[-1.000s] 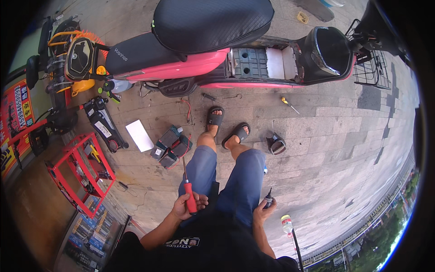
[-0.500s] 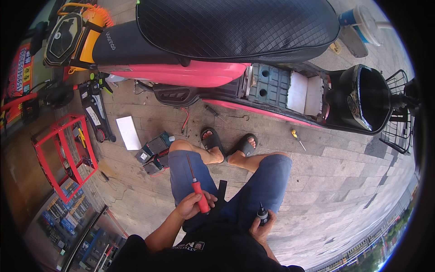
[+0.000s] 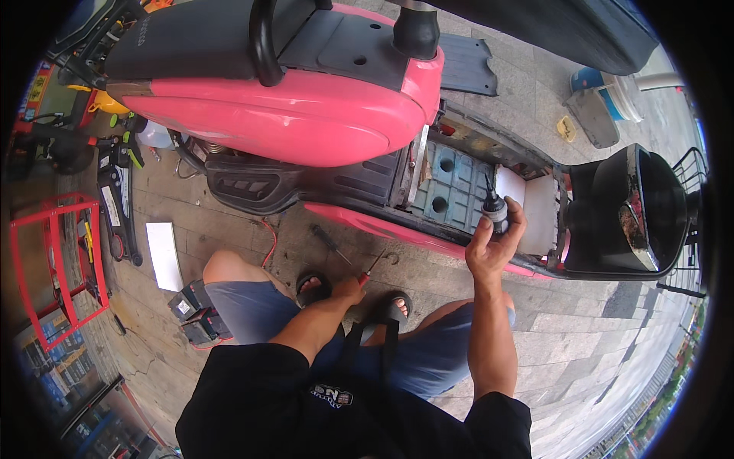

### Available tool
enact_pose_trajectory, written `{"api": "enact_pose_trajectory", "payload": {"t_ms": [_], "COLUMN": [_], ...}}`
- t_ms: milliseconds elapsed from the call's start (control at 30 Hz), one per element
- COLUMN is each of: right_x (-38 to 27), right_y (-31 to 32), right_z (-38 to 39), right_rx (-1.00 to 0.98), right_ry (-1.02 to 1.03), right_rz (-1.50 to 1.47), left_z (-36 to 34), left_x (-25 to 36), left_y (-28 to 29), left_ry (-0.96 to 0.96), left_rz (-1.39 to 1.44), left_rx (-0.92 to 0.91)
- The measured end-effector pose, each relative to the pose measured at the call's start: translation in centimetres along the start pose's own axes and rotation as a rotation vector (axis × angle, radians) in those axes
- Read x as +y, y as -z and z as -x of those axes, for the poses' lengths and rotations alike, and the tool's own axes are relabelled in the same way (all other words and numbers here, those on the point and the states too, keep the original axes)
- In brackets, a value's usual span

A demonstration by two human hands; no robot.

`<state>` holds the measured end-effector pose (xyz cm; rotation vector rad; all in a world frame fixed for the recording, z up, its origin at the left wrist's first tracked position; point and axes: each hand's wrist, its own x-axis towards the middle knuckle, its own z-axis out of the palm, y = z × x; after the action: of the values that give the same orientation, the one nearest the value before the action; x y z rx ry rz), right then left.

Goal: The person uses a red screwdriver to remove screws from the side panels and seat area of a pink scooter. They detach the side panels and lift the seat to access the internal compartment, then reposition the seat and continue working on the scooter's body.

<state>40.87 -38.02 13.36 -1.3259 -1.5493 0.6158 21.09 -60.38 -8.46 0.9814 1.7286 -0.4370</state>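
best hold the bottle [image 3: 497, 210] steady, pinched in the right hand [image 3: 491, 249] seemingly over the scooter [image 3: 260, 122] bay [image 3: 459, 183], and angle the screwdriver [image 3: 365, 279], gripped by the left hand [image 3: 349, 290] beside the scooter, clear of it.

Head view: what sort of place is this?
Likely an outdoor scooter repair spot: there is a partly opened pink scooter, a red tool rack, and what looks like a floor jack.

Bright, soft daylight leaves pale highlights on the glossy pink plastic scooter body [image 3: 267, 126] at upper centre; fisheye distortion bows the grey stone paving [image 3: 581, 336] at lower right toward black corners.
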Motion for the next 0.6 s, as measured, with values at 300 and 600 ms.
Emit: {"api": "enact_pose_trajectory", "payload": {"t_ms": [300, 600], "right_x": [-0.7, -0.6], "right_y": [-1.1, -1.6], "right_z": [-1.5, -0.8], "right_rx": [0.035, 0.084], "right_ry": [-0.05, 0.045], "right_rz": [0.092, 0.199], "left_z": [23.6, 25.1], "left_x": [5.9, 10.3], "left_y": [28.8, 38.0], "left_ry": [-1.059, -0.734], "left_rz": [0.354, -0.633], "left_rx": [0.339, 1.236]}}
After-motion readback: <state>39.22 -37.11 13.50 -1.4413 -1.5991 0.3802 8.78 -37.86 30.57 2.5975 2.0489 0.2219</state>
